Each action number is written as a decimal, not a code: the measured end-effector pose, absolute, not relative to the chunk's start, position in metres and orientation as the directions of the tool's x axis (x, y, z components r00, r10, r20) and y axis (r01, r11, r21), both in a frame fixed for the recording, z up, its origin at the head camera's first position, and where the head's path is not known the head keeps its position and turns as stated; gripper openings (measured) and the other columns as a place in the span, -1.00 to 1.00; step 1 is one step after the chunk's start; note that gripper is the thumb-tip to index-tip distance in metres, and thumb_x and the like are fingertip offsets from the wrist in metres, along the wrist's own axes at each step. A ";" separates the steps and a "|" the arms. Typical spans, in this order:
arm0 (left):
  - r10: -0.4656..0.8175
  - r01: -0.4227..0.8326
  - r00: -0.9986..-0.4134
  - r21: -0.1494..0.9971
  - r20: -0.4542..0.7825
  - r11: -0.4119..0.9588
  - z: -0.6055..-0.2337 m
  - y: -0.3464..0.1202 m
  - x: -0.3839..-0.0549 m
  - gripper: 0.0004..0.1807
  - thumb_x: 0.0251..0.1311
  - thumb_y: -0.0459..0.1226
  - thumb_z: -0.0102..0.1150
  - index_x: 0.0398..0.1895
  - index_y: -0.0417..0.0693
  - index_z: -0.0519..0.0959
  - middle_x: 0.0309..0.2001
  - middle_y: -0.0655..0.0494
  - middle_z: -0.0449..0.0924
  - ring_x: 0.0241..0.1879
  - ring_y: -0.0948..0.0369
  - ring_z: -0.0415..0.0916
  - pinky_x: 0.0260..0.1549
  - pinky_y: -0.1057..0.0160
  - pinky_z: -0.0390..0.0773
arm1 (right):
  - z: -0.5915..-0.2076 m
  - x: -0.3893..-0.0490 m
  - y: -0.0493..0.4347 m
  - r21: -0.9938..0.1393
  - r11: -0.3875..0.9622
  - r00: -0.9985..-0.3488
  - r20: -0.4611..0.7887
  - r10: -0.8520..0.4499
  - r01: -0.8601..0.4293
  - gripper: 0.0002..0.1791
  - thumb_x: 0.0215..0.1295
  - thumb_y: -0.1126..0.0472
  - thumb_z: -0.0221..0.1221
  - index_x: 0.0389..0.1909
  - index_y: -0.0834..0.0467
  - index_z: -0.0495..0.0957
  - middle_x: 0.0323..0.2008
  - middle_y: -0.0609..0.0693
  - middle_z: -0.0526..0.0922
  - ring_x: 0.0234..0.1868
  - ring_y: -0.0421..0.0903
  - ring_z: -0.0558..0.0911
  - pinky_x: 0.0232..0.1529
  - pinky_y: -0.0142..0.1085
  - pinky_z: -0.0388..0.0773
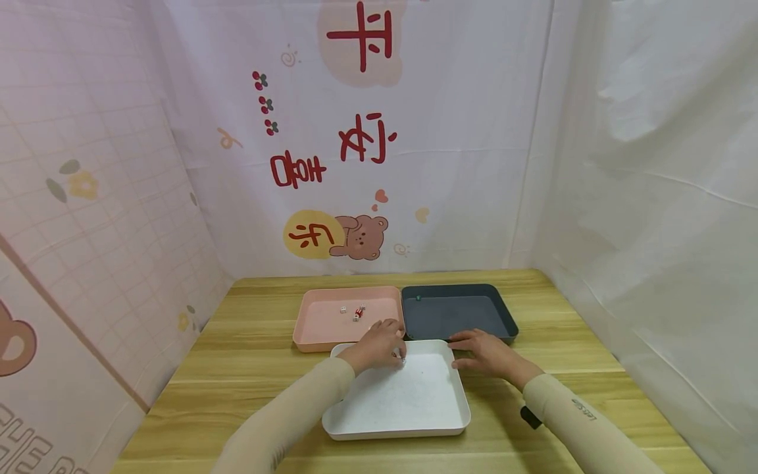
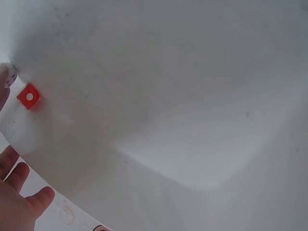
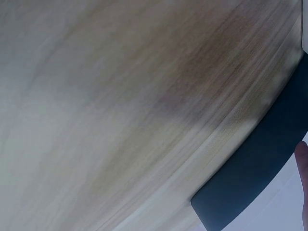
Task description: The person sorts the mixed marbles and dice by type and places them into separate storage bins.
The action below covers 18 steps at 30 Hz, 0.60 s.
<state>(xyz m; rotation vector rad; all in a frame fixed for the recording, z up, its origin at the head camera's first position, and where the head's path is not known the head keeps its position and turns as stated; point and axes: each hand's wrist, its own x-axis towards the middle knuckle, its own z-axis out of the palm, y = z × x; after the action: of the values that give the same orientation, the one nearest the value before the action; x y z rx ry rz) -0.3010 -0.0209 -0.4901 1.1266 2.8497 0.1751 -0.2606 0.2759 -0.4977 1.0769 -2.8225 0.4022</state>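
Observation:
My left hand (image 1: 379, 345) reaches over the far left part of the white tray (image 1: 408, 431). In the left wrist view, a fingertip and a white die (image 2: 11, 75) meet at the left edge; the fingers appear to pinch it. Close by, a red die (image 2: 29, 96) with one white dot lies on the tray floor. My right hand (image 1: 488, 355) rests at the white tray's far right corner, fingers extended toward the rim. One finger (image 3: 302, 159) shows beside the dark tray's wall in the right wrist view.
Behind the white tray stand a pink tray (image 1: 304, 329), holding several white and red dice (image 1: 358, 313), and a dark blue-grey tray (image 1: 462, 316) with a small green die (image 1: 418, 298). White printed curtains (image 1: 468, 131) enclose the wooden table (image 1: 237, 355).

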 end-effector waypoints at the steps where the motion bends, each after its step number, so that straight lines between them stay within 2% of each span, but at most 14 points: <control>1: 0.684 0.675 -0.729 0.139 -0.026 0.724 -0.490 -0.021 -0.301 -0.93 0.12 -0.05 0.44 -0.40 0.32 0.70 0.29 0.09 0.38 0.39 0.09 0.15 0.39 -0.12 0.09 | -0.498 -0.261 0.276 -0.209 0.715 -0.745 0.184 -0.642 -0.667 -0.46 0.29 -0.08 0.26 0.13 0.22 0.62 0.15 0.13 0.58 0.15 0.19 0.53 0.12 0.15 0.45; 14: 0.689 0.680 -0.725 0.175 0.013 0.712 -0.485 -0.025 -0.305 -0.93 0.13 -0.05 0.43 -0.34 0.32 0.72 0.26 0.11 0.38 0.33 0.11 0.19 0.33 0.01 0.19 | -0.499 -0.261 0.277 -0.215 0.724 -0.755 0.172 -0.633 -0.655 -0.46 0.29 -0.08 0.26 0.14 0.22 0.62 0.16 0.13 0.57 0.18 0.19 0.52 0.21 0.18 0.36; 18: 0.682 0.669 -0.732 0.201 0.006 0.716 -0.478 -0.027 -0.305 -0.94 0.13 -0.05 0.43 -0.37 0.33 0.71 0.26 0.10 0.38 0.32 0.10 0.21 0.31 0.03 0.22 | -0.499 -0.261 0.276 -0.211 0.726 -0.756 0.171 -0.632 -0.654 -0.46 0.29 -0.07 0.27 0.14 0.22 0.62 0.16 0.13 0.57 0.18 0.19 0.52 0.19 0.16 0.39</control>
<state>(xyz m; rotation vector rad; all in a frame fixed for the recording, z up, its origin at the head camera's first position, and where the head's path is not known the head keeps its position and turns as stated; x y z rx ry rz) -0.3054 -0.0273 -0.4784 1.1218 2.8464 0.2920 -0.2610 0.2762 -0.4986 1.0591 -2.8372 0.3976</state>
